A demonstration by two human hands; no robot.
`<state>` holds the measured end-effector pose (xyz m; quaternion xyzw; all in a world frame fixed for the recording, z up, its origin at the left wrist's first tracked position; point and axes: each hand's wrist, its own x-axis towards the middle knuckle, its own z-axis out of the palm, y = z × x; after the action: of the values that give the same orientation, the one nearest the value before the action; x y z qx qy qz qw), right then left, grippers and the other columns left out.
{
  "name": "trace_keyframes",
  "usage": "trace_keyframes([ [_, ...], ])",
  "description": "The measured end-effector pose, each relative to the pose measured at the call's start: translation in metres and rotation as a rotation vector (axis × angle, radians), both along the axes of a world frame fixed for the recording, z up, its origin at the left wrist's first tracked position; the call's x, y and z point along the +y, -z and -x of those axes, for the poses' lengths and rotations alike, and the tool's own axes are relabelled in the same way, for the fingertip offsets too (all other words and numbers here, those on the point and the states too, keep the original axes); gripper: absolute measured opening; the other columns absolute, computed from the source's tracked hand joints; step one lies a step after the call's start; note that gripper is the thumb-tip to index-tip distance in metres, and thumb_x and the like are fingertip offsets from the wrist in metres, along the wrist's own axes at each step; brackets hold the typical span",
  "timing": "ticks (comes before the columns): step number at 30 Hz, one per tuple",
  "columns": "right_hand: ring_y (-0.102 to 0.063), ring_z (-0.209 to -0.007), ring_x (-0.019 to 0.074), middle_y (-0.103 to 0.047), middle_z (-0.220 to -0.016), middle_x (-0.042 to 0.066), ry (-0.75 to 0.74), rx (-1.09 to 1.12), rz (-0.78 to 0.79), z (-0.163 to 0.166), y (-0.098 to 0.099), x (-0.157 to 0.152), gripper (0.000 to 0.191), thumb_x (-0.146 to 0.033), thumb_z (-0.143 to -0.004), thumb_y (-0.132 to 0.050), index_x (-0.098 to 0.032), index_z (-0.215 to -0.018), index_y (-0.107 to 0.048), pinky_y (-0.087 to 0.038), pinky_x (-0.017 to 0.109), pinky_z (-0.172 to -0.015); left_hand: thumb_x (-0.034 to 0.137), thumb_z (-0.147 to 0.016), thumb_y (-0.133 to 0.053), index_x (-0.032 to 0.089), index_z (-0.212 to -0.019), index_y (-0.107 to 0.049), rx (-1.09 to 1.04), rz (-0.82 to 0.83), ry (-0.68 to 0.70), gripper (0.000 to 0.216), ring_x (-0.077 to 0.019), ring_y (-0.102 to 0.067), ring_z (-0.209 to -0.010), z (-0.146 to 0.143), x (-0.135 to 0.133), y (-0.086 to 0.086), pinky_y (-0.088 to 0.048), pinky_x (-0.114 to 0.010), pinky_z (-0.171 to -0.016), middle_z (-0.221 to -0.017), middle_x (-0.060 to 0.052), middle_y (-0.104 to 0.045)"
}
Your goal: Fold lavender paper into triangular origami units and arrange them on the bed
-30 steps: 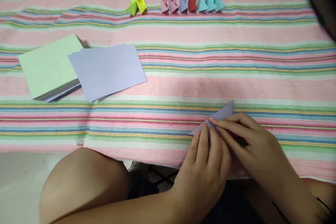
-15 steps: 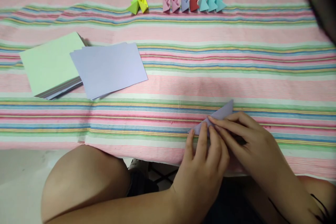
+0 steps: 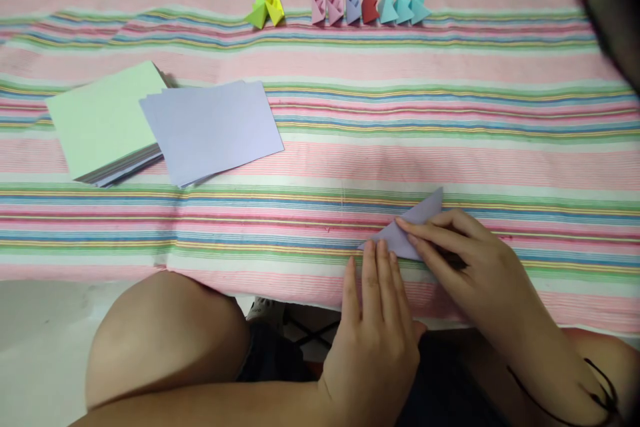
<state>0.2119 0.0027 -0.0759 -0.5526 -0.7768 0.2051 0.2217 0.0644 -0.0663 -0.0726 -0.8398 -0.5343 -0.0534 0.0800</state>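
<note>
A lavender piece of folded paper [image 3: 417,219], triangular in outline, lies near the front edge of the table, one point toward the upper right. My right hand [image 3: 467,253] holds it from the right, with index finger and thumb tips close together on its middle; the other fingers curl behind, partly hidden. My left hand [image 3: 375,320] lies palm down with its fingers stretched straight. Its fingertips touch the paper's lower left edge, and nothing is gripped in it.
A stack of pale green paper [image 3: 107,120] sits at the left, overlapped by lavender sheets [image 3: 215,130]. Along the back stand small folded paper pieces: a green one [image 3: 257,10], a yellow one [image 3: 275,7], and a row including a red one [image 3: 369,4]. A striped cloth [image 3: 320,167] covers the table.
My left hand has slid left and slightly down, its fingers straightening and uncovering more of the folded paper. The right hand stays on the paper almost unmoved.
</note>
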Motion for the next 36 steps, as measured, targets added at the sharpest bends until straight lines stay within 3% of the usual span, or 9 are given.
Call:
trace_keyframes([
  [9, -0.056, -0.077, 0.0166, -0.057, -0.084, 0.004, 0.012, 0.016, 0.006, 0.001, -0.001, 0.001, 0.027, -0.024, -0.090, -0.053, -0.021, -0.112, -0.069, -0.047, 0.031, -0.069, 0.027, -0.092, -0.048, 0.004, -0.122, -0.060, 0.025, -0.008, 0.059, 0.040, -0.0287, -0.055, -0.120, 0.011, 0.007, -0.009, -0.053, -0.035, -0.092, -0.128, -0.017, -0.059],
  [15, -0.056, -0.078, 0.0181, -0.057, -0.083, 0.005, 0.014, 0.021, 0.026, 0.001, 0.000, 0.002, 0.026, -0.025, -0.091, -0.053, -0.021, -0.111, -0.070, -0.046, 0.032, -0.069, 0.027, -0.093, -0.045, 0.012, -0.101, -0.070, -0.063, 0.040, 0.120, 0.030, -0.0262, -0.062, -0.103, 0.024, 0.021, -0.012, -0.053, -0.037, -0.077, -0.109, -0.010, -0.068],
  [23, -0.056, -0.077, 0.0186, -0.057, -0.082, 0.004, 0.036, 0.026, 0.043, 0.004, -0.001, 0.003, 0.026, -0.024, -0.090, -0.054, -0.021, -0.111, -0.070, -0.043, 0.031, -0.067, 0.026, -0.089, -0.051, 0.011, -0.099, -0.069, -0.065, 0.004, 0.065, 0.025, -0.0245, -0.058, -0.084, 0.040, 0.027, -0.015, -0.047, -0.037, -0.068, -0.091, -0.009, -0.065],
  [28, -0.056, -0.078, 0.0188, -0.058, -0.084, 0.005, 0.049, 0.002, 0.067, 0.005, -0.003, 0.003, 0.027, -0.025, -0.091, -0.053, -0.022, -0.111, -0.070, -0.042, 0.031, -0.065, 0.027, -0.090, -0.048, 0.015, -0.097, -0.068, -0.103, 0.077, 0.040, 0.024, -0.0275, -0.057, -0.087, 0.058, 0.033, -0.021, -0.045, -0.040, -0.070, -0.093, -0.010, -0.062],
  [30, -0.056, -0.078, 0.0185, -0.057, -0.084, 0.005, 0.044, 0.000, 0.072, 0.005, -0.003, 0.004, 0.027, -0.025, -0.091, -0.053, -0.022, -0.111, -0.070, -0.042, 0.030, -0.065, 0.027, -0.091, -0.046, 0.017, -0.091, -0.068, -0.186, 0.145, 0.056, 0.024, -0.0265, -0.056, -0.086, 0.067, 0.040, -0.022, -0.045, -0.040, -0.071, -0.090, -0.010, -0.061],
  [33, -0.056, -0.077, 0.0177, -0.057, -0.084, 0.004, 0.044, 0.009, 0.071, 0.005, -0.003, 0.004, 0.027, -0.026, -0.091, -0.052, -0.024, -0.110, -0.071, -0.041, 0.030, -0.063, 0.024, -0.091, -0.046, 0.016, -0.079, -0.065, -0.490, 0.270, 0.003, 0.024, -0.0201, -0.056, -0.080, 0.075, 0.057, -0.020, -0.045, -0.034, -0.072, -0.084, -0.007, -0.061],
  [36, -0.055, -0.076, 0.0178, -0.057, -0.082, 0.004, 0.041, 0.008, 0.064, 0.004, -0.002, 0.004, 0.027, -0.026, -0.091, -0.051, -0.024, -0.109, -0.071, -0.040, 0.029, -0.062, 0.020, -0.086, -0.055, 0.019, -0.084, -0.067, -0.742, 0.353, 0.010, 0.012, -0.0183, -0.057, -0.088, 0.072, 0.073, -0.013, -0.044, -0.033, -0.081, -0.088, -0.003, -0.065],
])
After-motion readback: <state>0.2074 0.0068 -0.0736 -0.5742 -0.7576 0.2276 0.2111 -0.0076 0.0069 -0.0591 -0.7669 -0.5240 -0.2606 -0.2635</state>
